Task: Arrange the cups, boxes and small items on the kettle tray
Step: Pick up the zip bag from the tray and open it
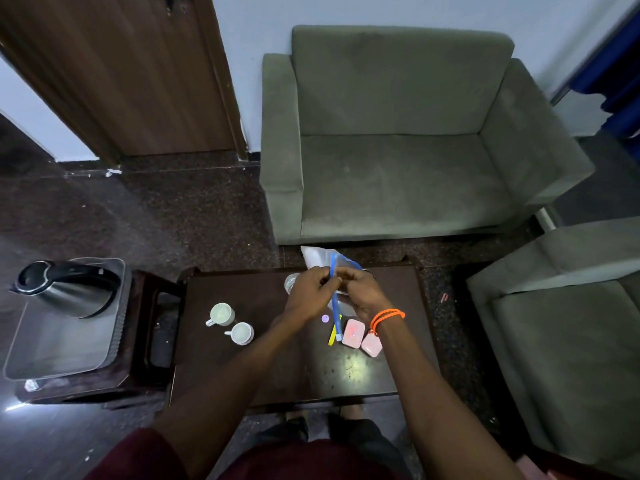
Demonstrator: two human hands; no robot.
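Note:
Both my hands hold a clear zip bag point(316, 257) with a blue seal strip above the dark coffee table point(287, 368). My left hand point(308, 289) and my right hand point(360, 292) pinch the strip at its top. Two white cups point(221, 314) point(241, 333) stand on the table's left part. Two pink boxes point(354, 333) point(372, 344) lie under my right wrist, with a yellow strip point(333, 336) and a small round lilac item point(325, 319) beside them. A glass point(290, 282) peeks out behind my left hand. The grey tray point(65, 348) with the steel kettle point(69, 289) sits on a side stool at left.
A green sofa point(398, 150) stands beyond the table and a second green chair point(561, 341) at right. A wooden door point(121, 74) is at the back left. Dark speckled floor surrounds the furniture.

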